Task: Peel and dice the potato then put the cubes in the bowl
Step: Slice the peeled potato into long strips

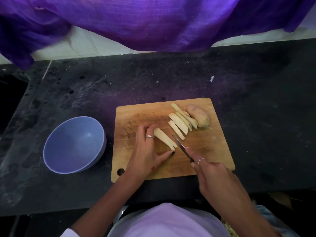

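two hands on the go right at the near edge: the right hand (pixel 209 170) is wrapped round a small knife (pixel 182 147), blade tip just beside a couple of peeled potato strips (pixel 165 139) that the left hand (pixel 147 151) pins to the cutting board (pixel 153 117) with flat fingers. further back sit more slices (pixel 179 123) plus an unpeeled end piece (pixel 198 115). the bowl (pixel 56 151) has no cubes yet, so i'd guess halfway.

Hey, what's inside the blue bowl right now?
Nothing shows inside the blue bowl: no potato cubes. Its near inner wall is hidden by the rim. The potato strips lie on the cutting board.
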`<act>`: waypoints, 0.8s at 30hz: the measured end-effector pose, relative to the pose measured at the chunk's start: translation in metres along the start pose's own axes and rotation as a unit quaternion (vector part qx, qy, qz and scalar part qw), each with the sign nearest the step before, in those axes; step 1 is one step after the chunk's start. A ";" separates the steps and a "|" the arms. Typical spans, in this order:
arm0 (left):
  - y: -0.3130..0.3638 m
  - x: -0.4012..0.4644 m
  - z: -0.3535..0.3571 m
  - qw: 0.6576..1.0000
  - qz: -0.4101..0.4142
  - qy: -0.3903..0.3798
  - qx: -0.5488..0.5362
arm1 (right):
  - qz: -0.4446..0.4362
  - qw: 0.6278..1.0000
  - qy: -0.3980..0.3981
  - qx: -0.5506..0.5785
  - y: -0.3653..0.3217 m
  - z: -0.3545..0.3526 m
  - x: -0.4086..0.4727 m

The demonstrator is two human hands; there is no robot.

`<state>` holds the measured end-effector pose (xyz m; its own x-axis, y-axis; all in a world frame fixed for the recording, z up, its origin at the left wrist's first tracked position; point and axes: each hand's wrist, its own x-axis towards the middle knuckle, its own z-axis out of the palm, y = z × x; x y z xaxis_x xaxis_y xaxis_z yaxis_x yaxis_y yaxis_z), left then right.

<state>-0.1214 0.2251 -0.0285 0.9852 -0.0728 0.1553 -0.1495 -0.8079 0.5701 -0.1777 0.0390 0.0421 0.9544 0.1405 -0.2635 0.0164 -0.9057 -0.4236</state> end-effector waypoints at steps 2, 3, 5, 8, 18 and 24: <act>-0.001 -0.001 0.001 1.000 -0.007 0.017 0.003 | -0.010 1.000 -0.007 -0.006 0.000 0.000 0.001; -0.001 -0.002 0.002 1.000 -0.008 0.023 0.002 | -0.015 1.000 -0.010 -0.011 0.000 0.001 0.002; -0.001 -0.005 0.003 1.000 -0.011 0.024 -0.001 | -0.027 0.999 -0.012 -0.013 -0.001 0.003 0.005; -0.002 -0.008 0.007 1.000 -0.010 0.025 0.006 | -0.037 0.999 -0.015 -0.005 -0.004 0.008 0.008; -0.001 -0.003 -0.004 0.999 0.021 -0.012 0.043 | -0.012 1.000 0.000 -0.007 0.015 0.009 -0.005; 0.009 0.010 -0.018 0.987 -0.051 -0.140 0.062 | -0.048 0.998 0.043 0.023 0.005 0.010 -0.004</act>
<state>-0.1144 0.2275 -0.0074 0.9817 -0.1325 -0.1364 -0.0546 -0.8836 0.4650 -0.1843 0.0385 0.0322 0.9711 0.1891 -0.1457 0.0969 -0.8700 -0.4834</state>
